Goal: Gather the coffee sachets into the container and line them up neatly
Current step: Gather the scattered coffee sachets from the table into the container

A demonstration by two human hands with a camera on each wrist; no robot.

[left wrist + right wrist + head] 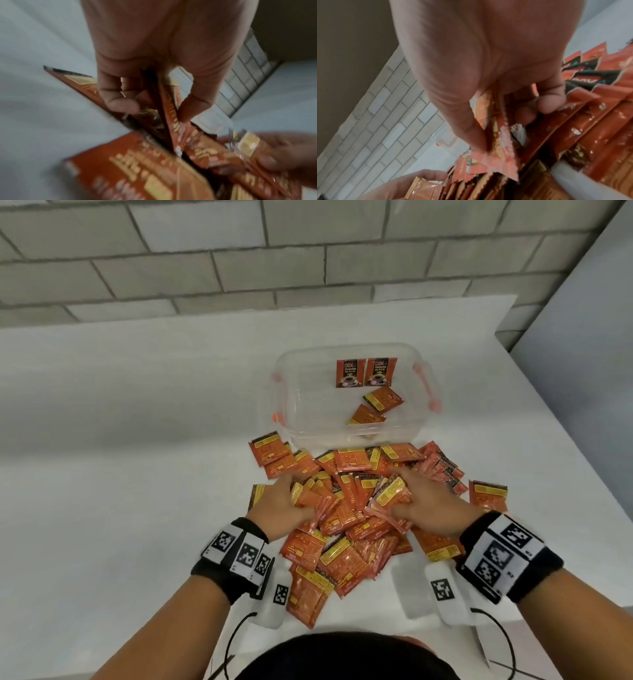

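Observation:
A heap of orange coffee sachets (356,508) lies on the white table in front of a clear plastic container (349,392). Inside the container two sachets (363,372) stand side by side against the far wall, and two more (375,407) lie loose. My left hand (287,505) is in the left of the heap, its thumb and fingers pinching a few sachets (164,108) on edge. My right hand (424,505) grips a small bunch of sachets (496,142) in the heap's right part.
The white table (137,440) stands against a grey brick wall (239,251). Its right edge (561,440) runs close beside the container. The container has orange clips (432,392) on its sides. Stray sachets (488,494) lie to the right of the heap.

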